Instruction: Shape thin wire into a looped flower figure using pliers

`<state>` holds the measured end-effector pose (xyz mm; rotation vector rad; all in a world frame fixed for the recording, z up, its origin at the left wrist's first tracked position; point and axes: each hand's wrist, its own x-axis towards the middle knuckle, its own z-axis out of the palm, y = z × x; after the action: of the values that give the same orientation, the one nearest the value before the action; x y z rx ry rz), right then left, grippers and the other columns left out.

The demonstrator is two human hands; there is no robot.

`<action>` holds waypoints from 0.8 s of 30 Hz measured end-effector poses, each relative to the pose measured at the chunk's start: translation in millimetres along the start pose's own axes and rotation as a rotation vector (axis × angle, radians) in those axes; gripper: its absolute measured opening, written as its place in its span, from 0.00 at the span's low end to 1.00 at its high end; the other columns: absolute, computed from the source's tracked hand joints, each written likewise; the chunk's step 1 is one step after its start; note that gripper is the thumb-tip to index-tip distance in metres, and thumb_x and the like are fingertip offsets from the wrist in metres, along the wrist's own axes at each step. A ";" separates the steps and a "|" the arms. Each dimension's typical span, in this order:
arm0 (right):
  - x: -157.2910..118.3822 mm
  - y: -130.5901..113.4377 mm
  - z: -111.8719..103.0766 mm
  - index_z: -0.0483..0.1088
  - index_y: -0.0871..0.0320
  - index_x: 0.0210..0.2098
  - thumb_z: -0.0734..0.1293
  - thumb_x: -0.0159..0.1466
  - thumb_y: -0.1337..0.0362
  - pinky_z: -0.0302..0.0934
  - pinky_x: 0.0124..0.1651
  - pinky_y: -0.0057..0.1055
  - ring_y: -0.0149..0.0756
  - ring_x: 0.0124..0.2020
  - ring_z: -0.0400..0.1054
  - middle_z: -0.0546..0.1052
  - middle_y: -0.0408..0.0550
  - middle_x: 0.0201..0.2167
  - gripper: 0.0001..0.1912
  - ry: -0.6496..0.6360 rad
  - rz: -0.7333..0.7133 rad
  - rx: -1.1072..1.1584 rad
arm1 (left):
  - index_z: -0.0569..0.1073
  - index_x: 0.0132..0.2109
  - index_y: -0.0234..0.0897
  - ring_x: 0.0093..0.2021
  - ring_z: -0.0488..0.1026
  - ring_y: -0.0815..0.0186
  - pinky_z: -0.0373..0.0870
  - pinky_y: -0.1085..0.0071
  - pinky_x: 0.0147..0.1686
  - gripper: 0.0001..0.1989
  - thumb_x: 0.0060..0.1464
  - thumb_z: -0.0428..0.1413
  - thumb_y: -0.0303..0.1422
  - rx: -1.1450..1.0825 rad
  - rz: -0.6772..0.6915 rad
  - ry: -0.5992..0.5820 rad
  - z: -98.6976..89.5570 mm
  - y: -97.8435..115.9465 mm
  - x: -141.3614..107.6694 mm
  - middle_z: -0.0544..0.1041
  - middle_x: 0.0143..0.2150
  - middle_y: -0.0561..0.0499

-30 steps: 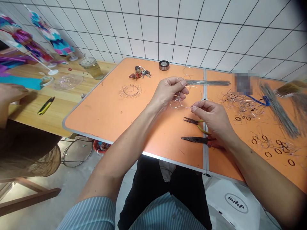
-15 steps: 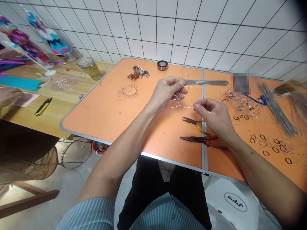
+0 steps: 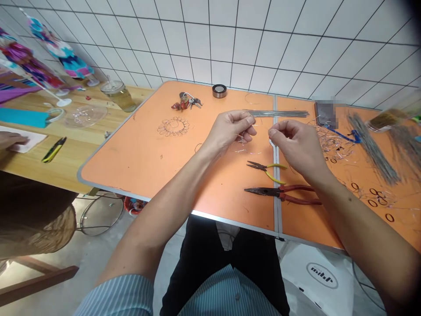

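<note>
My left hand is closed in a pinch on thin wire, with fine loops hanging below its fingers. A little to the right, my right hand pinches thumb against forefinger; a fine strand seems to run to it, too thin to trace fully. Below the hands lie small yellow-handled pliers and larger red-handled long-nose pliers, the latter partly under my right forearm. Just behind my left hand rests a bundle of straight grey wires. A wire ring with petal-like loops lies to the left.
At the back of the orange table are keys and a tape roll. Rightward lie a phone, tangled wire, dark rings and another wire bundle. A co-worker's hand and a cutter are left.
My right hand has risen away from the table's front edge and slightly right, uncovering more of the red-handled pliers. My left hand stays nearly in place; the view has shifted slightly.
</note>
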<state>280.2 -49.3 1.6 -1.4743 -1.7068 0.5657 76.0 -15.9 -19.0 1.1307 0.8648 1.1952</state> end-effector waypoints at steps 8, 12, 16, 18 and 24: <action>13.9 -0.5 8.3 0.77 0.49 0.33 0.71 0.68 0.62 0.64 0.42 0.45 0.47 0.36 0.76 0.84 0.49 0.34 0.06 0.007 -0.149 -0.194 | 0.78 0.36 0.35 0.24 0.77 0.75 0.72 0.77 0.29 0.13 0.65 0.72 0.36 -0.019 -0.041 0.007 4.9 -8.9 1.3 0.84 0.31 0.53; 15.6 -1.4 10.2 0.78 0.50 0.33 0.71 0.68 0.60 0.65 0.41 0.44 0.46 0.36 0.76 0.84 0.48 0.34 0.06 -0.043 -0.114 -0.104 | 0.78 0.36 0.36 0.25 0.77 0.75 0.73 0.77 0.30 0.12 0.67 0.70 0.35 -0.037 -0.069 0.001 4.5 -11.3 2.6 0.84 0.31 0.53; 15.0 2.1 13.1 0.79 0.50 0.34 0.71 0.67 0.61 0.65 0.43 0.44 0.45 0.36 0.75 0.85 0.48 0.35 0.05 -0.046 -0.103 -0.085 | 0.78 0.36 0.36 0.25 0.78 0.74 0.74 0.76 0.30 0.12 0.68 0.69 0.34 -0.070 -0.083 -0.018 5.0 -14.9 3.2 0.85 0.31 0.52; 14.4 3.3 14.8 0.79 0.50 0.34 0.72 0.66 0.61 0.66 0.44 0.45 0.45 0.37 0.76 0.85 0.48 0.36 0.04 -0.043 -0.102 -0.083 | 0.78 0.36 0.35 0.25 0.77 0.74 0.74 0.76 0.30 0.11 0.68 0.68 0.33 -0.076 -0.091 -0.023 6.1 -15.8 2.9 0.84 0.30 0.52; 11.0 -1.8 12.4 0.81 0.50 0.35 0.72 0.68 0.61 0.70 0.46 0.44 0.45 0.40 0.78 0.86 0.47 0.37 0.05 -0.095 -0.053 0.042 | 0.78 0.37 0.36 0.26 0.78 0.75 0.74 0.78 0.31 0.12 0.67 0.70 0.35 -0.057 -0.087 -0.021 7.3 -15.8 1.9 0.85 0.33 0.52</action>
<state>269.1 -37.2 -1.2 -1.3875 -1.7908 0.6482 87.3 -15.4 -32.4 1.0476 0.8504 1.1275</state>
